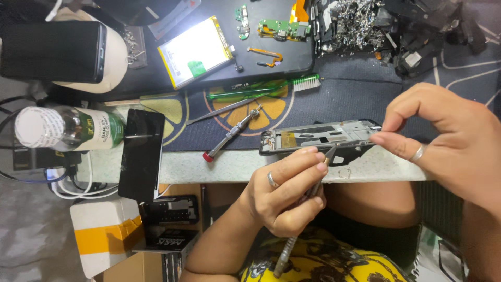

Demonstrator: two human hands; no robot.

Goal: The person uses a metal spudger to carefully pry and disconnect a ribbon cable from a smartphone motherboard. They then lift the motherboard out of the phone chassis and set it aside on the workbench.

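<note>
- The phone frame (pixel 319 137) lies flat at the front edge of the worktop (pixel 229 166), its near long side almost over the lip and its inner metal face up.
- Your right hand (pixel 446 141) pinches the frame's right end between thumb and forefinger, the other fingers curled clear; it is closed narrowly on that corner and holds nothing else.
- Your left hand (pixel 284 190) is wrapped around a slim metal tool (pixel 302 214), gripped like a pen, with the tip resting at the frame's lower edge near the right end. I cannot tell whether the tip is under a part or only touching it.
- Risk: the frame sits so near the lip that a hard push from the tool could likely slide it off into your lap, since only one corner is pinned.
- Risk: if the tip slips, it may scratch the frame or jab your right fingers, which are just beside it.
- Farther out, a red-capped screwdriver (pixel 232 133) lies to the left of the frame, a dark phone screen (pixel 141 154) hangs over the edge, and a green brush (pixel 263 90) and a battery (pixel 195 50) lie behind.
</note>
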